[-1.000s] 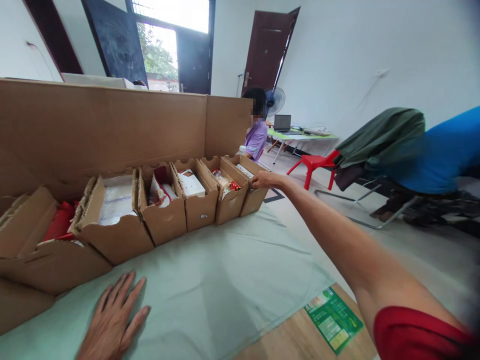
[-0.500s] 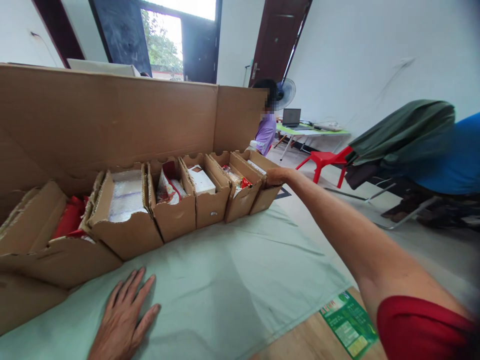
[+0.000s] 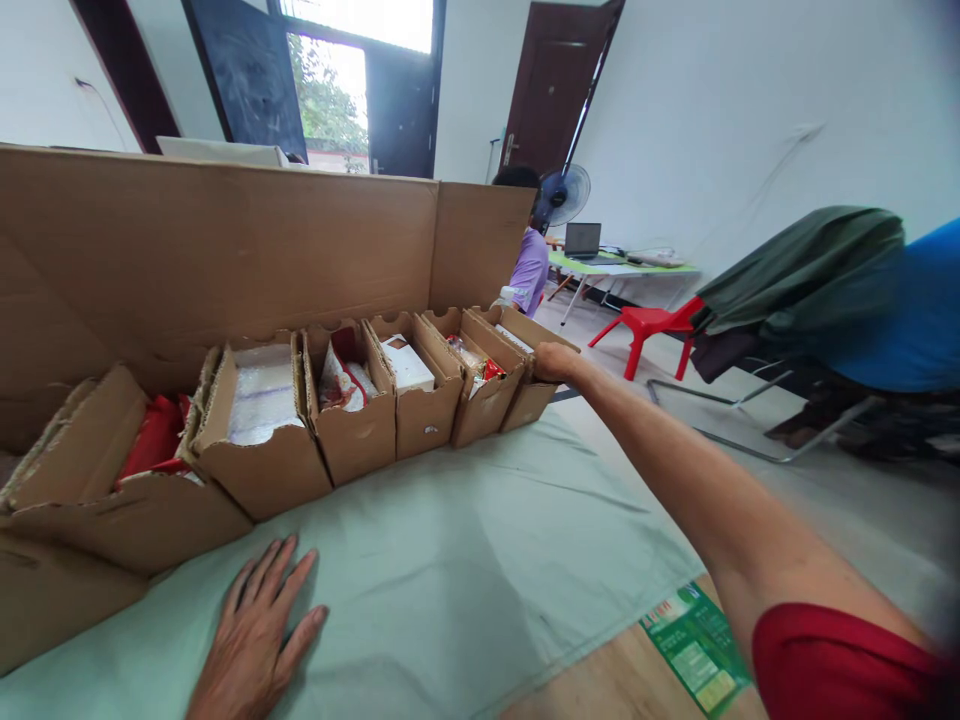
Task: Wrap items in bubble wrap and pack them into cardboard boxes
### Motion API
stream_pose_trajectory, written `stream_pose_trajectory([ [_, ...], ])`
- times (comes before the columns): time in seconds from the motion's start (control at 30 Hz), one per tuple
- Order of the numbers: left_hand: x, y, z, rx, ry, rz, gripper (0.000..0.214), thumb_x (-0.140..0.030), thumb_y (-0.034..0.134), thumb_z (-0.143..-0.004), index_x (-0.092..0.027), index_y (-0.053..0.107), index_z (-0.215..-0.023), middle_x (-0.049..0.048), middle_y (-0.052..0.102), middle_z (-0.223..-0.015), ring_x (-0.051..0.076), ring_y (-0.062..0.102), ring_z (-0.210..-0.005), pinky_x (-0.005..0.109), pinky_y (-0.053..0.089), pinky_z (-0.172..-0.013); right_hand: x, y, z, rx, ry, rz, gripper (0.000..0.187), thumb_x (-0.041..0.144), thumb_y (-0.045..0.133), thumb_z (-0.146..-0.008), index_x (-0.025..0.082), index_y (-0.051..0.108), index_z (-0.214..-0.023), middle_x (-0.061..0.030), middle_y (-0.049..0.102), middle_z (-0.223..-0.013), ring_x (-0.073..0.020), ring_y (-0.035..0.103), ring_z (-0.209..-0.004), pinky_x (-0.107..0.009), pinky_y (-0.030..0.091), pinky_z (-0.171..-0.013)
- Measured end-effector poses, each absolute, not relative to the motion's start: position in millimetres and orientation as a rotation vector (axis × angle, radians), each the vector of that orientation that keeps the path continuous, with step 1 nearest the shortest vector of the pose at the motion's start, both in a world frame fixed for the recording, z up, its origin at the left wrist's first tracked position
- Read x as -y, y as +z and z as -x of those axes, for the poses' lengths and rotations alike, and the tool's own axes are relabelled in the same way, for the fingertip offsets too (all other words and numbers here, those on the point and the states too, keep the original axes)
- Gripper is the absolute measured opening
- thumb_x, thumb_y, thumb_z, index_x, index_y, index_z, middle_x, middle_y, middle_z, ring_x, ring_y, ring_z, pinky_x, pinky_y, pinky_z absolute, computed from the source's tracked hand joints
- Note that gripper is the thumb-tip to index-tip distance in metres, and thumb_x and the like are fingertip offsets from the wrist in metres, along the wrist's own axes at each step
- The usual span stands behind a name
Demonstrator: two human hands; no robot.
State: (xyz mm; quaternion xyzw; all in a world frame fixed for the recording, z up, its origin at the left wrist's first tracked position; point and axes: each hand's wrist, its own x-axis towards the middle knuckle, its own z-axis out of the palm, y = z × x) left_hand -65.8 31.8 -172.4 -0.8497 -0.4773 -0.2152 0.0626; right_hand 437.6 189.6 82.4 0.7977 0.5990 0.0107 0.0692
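– End box point(image 3: 525, 402), where does it sit?
– At the far right of a row of open cardboard boxes point(image 3: 352, 440) on a pale green cloth point(image 3: 450, 560), its back against a tall cardboard wall point(image 3: 225, 250).
– Which way does it run?
– Its long side runs from the front edge back toward the wall, slanting away and to the right in the head view. The open top faces up. It stands side by side with its neighbour point(image 3: 480, 395), touching it.
– And the hands?
– The right hand point(image 3: 553, 362) is at the end of a fully stretched arm, on the right rim of the end box. The fingers are bent over the card edge and closed on it.
– The left hand point(image 3: 255, 640)?
– Flat on the cloth near the person, palm down, fingers spread and loose, holding nothing. It is well apart from the end box and nearer the big boxes on the left.
– What is in the row?
– A white packet point(image 3: 259, 400), a white carton point(image 3: 407, 362), something red point(image 3: 154, 445) in the leftmost box. The contents of the end box are too hidden to tell.
– Anything else around?
– A green leaflet point(image 3: 694, 650) on the wooden table edge, a red chair point(image 3: 645, 325), and a person in a purple shirt point(image 3: 531, 270) seated beyond the wall.
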Motion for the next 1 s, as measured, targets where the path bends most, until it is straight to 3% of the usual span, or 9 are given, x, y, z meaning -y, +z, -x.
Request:
stream_pose_trajectory([
  [0.17,-29,-165,64,1.511,-0.600,2.611,0.055,-0.049,0.045,-0.097,-0.021,0.062,-0.142,0.0136,0.053,-0.155,0.032,0.049,-0.142,0.055,0.038,-0.116,-156,132,-425,-1.679,0.219,-2.605,0.021,0.019,0.062,-0.093,0.010,0.076,-0.106,-0.0189,0.075,-0.112,-0.0335,0.069,-0.111,-0.043,0.051,-0.094],
  [0.27,-30,-161,63,1.570,-0.634,2.659,0.053,-0.048,0.047,-0.096,-0.021,0.063,-0.140,0.0143,0.055,-0.153,0.033,0.049,-0.142,0.058,0.037,-0.116,-111,164,-415,-1.762,0.504,-2.704,0.033,0.018,0.048,-0.097,0.010,0.076,-0.111,-0.0219,0.074,-0.117,-0.0361,0.067,-0.116,-0.047,0.046,-0.100],
  [0.4,-34,-147,61,1.716,-0.892,2.687,0.052,-0.052,0.051,-0.093,-0.020,0.068,-0.131,0.0156,0.056,-0.151,0.035,0.045,-0.144,0.059,0.039,-0.115,-32,158,-383,-2.467,0.656,-2.912,0.025,0.035,0.059,-0.092,0.017,0.077,-0.093,-0.0102,0.077,-0.090,-0.0270,0.069,-0.087,-0.040,0.052,-0.084],
  [0.53,-18,-97,54,1.874,-1.237,2.723,0.060,-0.058,0.053,-0.090,-0.016,0.065,-0.132,0.0187,0.054,-0.151,0.037,0.042,-0.147,0.059,0.036,-0.118,19,91,-324,-2.947,-0.543,-2.954,0.028,0.049,0.067,-0.085,0.022,0.074,-0.081,-0.0022,0.071,-0.077,-0.0198,0.063,-0.074,-0.033,0.050,-0.071],
  [0.63,5,-51,43,2.018,-1.420,2.919,0.075,-0.059,0.063,-0.086,-0.021,0.048,-0.149,0.0159,0.047,-0.158,0.035,0.045,-0.144,0.055,0.037,-0.117,28,34,-273,-2.822,-1.612,-2.769,0.029,0.049,0.072,-0.080,0.021,0.072,-0.075,-0.0012,0.069,-0.073,-0.0176,0.061,-0.072,-0.032,0.050,-0.073],
  [0.7,15,-33,36,2.088,-1.615,3.118,0.088,-0.058,0.070,-0.081,-0.022,0.039,-0.155,0.0173,0.049,-0.155,0.034,0.055,-0.134,0.049,0.044,-0.111,24,3,-243,-2.656,-2.066,-2.581,0.029,0.049,0.073,-0.077,0.020,0.070,-0.071,-0.0005,0.068,-0.070,-0.0165,0.060,-0.071,-0.031,0.050,-0.075],
  [0.83,16,-36,27,2.394,-2.053,3.026,0.084,-0.055,0.078,-0.075,-0.014,0.052,-0.143,0.0120,0.071,-0.112,0.020,0.067,-0.088,0.031,0.052,-0.080,9,-35,-207,-2.494,-2.328,-2.335,0.029,0.048,0.072,-0.076,0.020,0.069,-0.069,0.0000,0.067,-0.067,-0.0163,0.060,-0.070,-0.031,0.051,-0.074],
  [0.93,8,-54,27,2.535,-2.272,2.702,0.065,-0.065,0.076,-0.073,-0.012,0.068,-0.110,0.0032,0.067,-0.083,0.014,0.057,-0.071,0.025,0.045,-0.065,0,-46,-200,-2.478,-2.341,-2.270,0.027,0.046,0.076,-0.073,0.020,0.073,-0.080,-0.0016,0.073,-0.079,-0.0176,0.064,-0.076,-0.032,0.052,-0.077],
  [1.0,4,-64,29,2.565,-2.289,2.633,0.060,-0.070,0.072,-0.074,-0.013,0.068,-0.092,-0.0007,0.060,-0.072,0.012,0.050,-0.064,0.023,0.039,-0.059,-2,-48,-200,-2.478,-2.393,-2.196,0.035,0.045,0.078,-0.072,0.022,0.074,-0.098,-0.0052,0.076,-0.102,-0.0196,0.067,-0.090,-0.034,0.053,-0.084],
])
